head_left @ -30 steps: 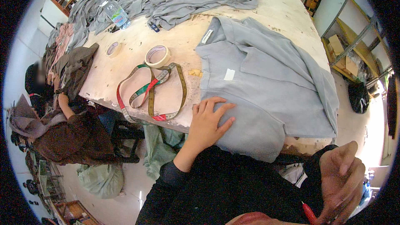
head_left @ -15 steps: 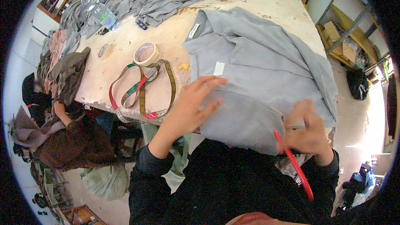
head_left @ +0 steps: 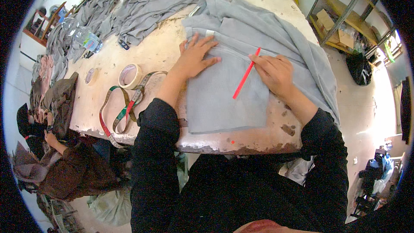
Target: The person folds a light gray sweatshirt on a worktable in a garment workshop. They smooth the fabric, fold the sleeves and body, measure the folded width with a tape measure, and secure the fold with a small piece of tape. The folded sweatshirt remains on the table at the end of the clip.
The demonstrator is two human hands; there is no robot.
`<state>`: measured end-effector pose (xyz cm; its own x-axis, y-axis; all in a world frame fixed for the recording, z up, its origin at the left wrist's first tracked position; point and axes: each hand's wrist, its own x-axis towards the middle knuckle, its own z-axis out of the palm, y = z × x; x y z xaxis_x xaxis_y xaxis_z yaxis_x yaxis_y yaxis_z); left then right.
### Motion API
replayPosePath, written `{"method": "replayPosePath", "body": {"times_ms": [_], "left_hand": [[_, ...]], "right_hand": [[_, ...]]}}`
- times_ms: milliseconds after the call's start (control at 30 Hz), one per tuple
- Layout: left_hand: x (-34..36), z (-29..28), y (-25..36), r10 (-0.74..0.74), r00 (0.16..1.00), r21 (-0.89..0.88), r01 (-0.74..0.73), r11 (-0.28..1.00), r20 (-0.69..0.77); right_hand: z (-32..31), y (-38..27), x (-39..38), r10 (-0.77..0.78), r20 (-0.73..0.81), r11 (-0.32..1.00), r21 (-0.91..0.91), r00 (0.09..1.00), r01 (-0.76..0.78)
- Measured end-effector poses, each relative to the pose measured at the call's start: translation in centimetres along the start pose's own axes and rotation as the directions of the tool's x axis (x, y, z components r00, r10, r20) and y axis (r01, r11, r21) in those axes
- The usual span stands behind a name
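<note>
A light grey garment lies on the table in front of me, its lower part spread flat and its upper part loosely folded. My left hand presses on its left side with the fingers spread. Just beyond those fingertips, a bit of a white patch shows on the cloth. Between the thumb and fingers of my right hand is a slim red pen, slanted over the garment with its pointed end away from me. I cannot tell whether the pen touches the cloth.
Left on the table are a tape measure, two rolls of masking tape and a plastic bottle. More grey cloth is heaped beyond. A co-worker handles brown cloth at left; a shelf rack stands right.
Both hands have moved away from me over the garment. Its near edge, which hung over the table edge, now lies on the table. The pen has come up from my lap side.
</note>
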<state>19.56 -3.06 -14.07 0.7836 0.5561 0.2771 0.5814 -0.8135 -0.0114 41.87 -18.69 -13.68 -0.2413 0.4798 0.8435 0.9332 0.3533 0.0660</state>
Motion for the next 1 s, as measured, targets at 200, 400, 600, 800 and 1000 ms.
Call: {"method": "replayPosePath", "body": {"times_ms": [200, 400, 600, 800, 1000], "left_hand": [[-2.4, -7.9, 8.6, 0.013, 0.991, -0.788, 0.098, 0.608, 0.134], [-4.2, -9.6, 13.9, -0.118, 0.989, -0.597, 0.15, 0.788, 0.092], [-9.2, -9.4, 11.5, -0.315, 0.947, -0.571, 0.222, 0.791, -0.068], [-17.9, -8.6, 5.4, -0.103, 0.994, -0.658, 0.095, 0.747, 0.027], [-18.6, -5.8, 3.7, 0.115, 0.993, -0.356, -0.112, 0.928, -0.014]], "right_hand": [[-3.4, 0.5, -0.2, -0.04, -0.082, 0.99, -0.142, 0.996, 0.028], [-5.3, -1.2, 0.7, -0.088, -0.104, 0.986, -0.15, 0.991, 0.071], [-6.6, -0.3, -0.1, 0.139, 0.025, 0.987, -0.086, 0.99, -0.137], [-8.5, 0.2, -3.0, -0.156, 0.489, 0.795, 0.578, 0.858, -0.185], [-8.0, -0.5, -4.8, -0.238, 0.552, 0.789, 0.59, 0.799, -0.172]]}}
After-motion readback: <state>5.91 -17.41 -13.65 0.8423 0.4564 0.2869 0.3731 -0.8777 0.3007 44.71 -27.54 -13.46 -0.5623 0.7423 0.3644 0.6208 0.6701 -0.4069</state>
